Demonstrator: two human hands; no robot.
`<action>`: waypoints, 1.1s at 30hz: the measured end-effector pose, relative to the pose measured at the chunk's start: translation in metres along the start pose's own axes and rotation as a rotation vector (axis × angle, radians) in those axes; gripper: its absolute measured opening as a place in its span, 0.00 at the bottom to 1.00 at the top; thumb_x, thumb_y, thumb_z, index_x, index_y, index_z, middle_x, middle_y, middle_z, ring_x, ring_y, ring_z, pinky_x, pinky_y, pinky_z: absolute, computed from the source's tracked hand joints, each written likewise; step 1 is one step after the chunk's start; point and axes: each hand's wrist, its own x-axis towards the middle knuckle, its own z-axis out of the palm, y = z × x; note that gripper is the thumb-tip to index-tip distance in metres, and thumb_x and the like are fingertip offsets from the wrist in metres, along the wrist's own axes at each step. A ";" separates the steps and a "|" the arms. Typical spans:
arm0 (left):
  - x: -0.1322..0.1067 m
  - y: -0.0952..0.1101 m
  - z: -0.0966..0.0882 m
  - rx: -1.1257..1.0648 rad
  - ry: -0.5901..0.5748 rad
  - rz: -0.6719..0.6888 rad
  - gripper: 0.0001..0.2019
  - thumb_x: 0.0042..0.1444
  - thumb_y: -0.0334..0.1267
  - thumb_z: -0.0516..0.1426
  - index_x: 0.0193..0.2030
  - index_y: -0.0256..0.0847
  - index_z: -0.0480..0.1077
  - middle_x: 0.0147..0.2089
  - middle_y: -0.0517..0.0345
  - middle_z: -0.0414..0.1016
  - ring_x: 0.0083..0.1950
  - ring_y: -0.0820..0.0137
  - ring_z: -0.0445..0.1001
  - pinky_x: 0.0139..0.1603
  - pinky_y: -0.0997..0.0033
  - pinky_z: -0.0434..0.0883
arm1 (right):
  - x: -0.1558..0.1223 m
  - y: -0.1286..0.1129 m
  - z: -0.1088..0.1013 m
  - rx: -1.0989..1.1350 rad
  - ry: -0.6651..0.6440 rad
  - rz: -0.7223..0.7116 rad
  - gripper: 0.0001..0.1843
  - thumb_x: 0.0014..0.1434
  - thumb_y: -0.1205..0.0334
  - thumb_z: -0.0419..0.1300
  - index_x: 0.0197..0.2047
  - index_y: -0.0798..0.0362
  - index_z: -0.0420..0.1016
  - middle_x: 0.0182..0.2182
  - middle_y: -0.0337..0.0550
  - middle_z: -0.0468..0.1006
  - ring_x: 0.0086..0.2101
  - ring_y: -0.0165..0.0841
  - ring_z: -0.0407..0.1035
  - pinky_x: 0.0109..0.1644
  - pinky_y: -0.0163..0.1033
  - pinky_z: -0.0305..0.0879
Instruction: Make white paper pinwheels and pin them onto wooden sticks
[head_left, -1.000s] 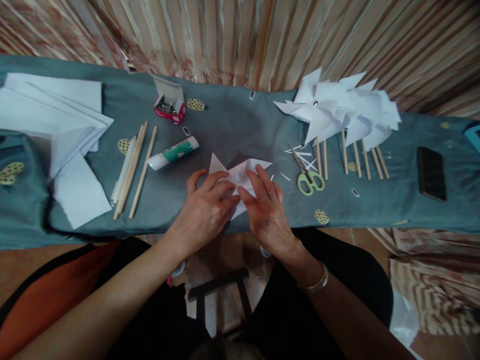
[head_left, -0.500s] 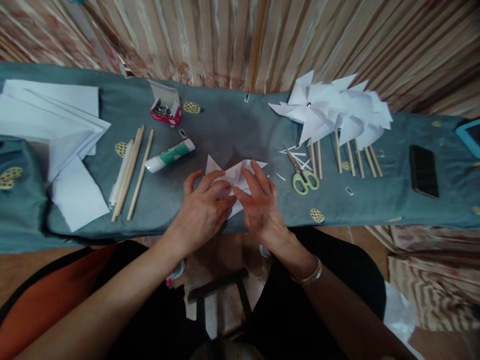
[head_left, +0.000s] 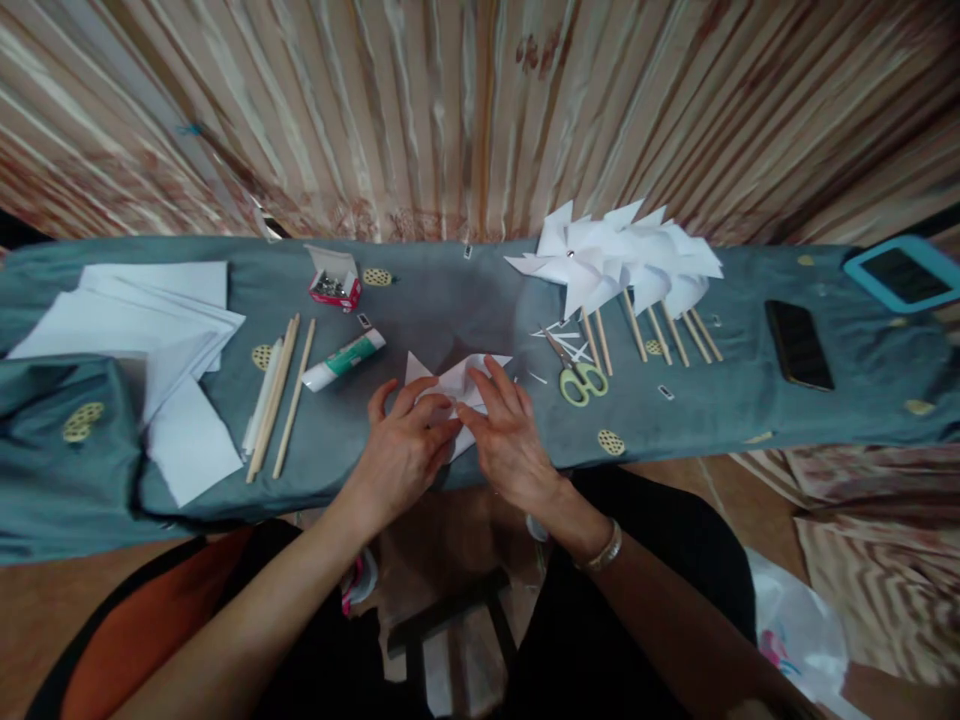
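A white paper pinwheel (head_left: 474, 375) with folded, pointed blades lies at the table's front edge between my two hands. On its left side my left hand (head_left: 401, 445) grips the paper, fingers curled near the centre. From the right, my right hand (head_left: 511, 440) pinches the pinwheel, thumb close to the middle and fingers bent over a blade. My fingers cover most of the centre. To the left lies a white and green glue tube (head_left: 345, 360). Green-handled scissors (head_left: 577, 385) rest to the right, beside thin paper strips (head_left: 576, 348).
Finished white pinwheels on sticks (head_left: 600, 265) overlap at the back right. A small red box of metal pins (head_left: 335, 288) stands open behind the tube. Wooden sticks (head_left: 294, 400) and white paper sheets (head_left: 191, 430) lie left; a phone (head_left: 799, 345) and blue-framed device (head_left: 855, 272) lie right.
The camera view has tilted up and turned slightly right, so the table appears lower and shifted. Both hands keep nearly the same hold on the pinwheel.
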 end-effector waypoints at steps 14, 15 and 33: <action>0.001 0.000 0.000 0.010 0.013 0.006 0.11 0.62 0.33 0.54 0.41 0.44 0.78 0.49 0.50 0.77 0.61 0.50 0.66 0.60 0.36 0.55 | -0.001 0.009 -0.011 0.088 0.022 0.001 0.24 0.60 0.77 0.50 0.53 0.47 0.75 0.66 0.49 0.58 0.69 0.47 0.41 0.64 0.61 0.53; 0.001 0.000 0.000 0.008 0.013 0.005 0.10 0.62 0.33 0.54 0.41 0.44 0.78 0.49 0.50 0.77 0.61 0.50 0.66 0.60 0.36 0.54 | -0.001 0.008 -0.010 0.062 0.008 -0.011 0.23 0.60 0.76 0.51 0.54 0.47 0.75 0.66 0.49 0.58 0.69 0.47 0.41 0.64 0.61 0.53; 0.000 -0.001 0.000 -0.038 0.014 -0.015 0.10 0.60 0.32 0.55 0.41 0.45 0.79 0.49 0.50 0.77 0.63 0.49 0.64 0.64 0.33 0.51 | -0.004 0.011 -0.011 0.040 0.054 0.023 0.19 0.64 0.73 0.49 0.50 0.47 0.76 0.65 0.46 0.62 0.69 0.44 0.43 0.65 0.58 0.54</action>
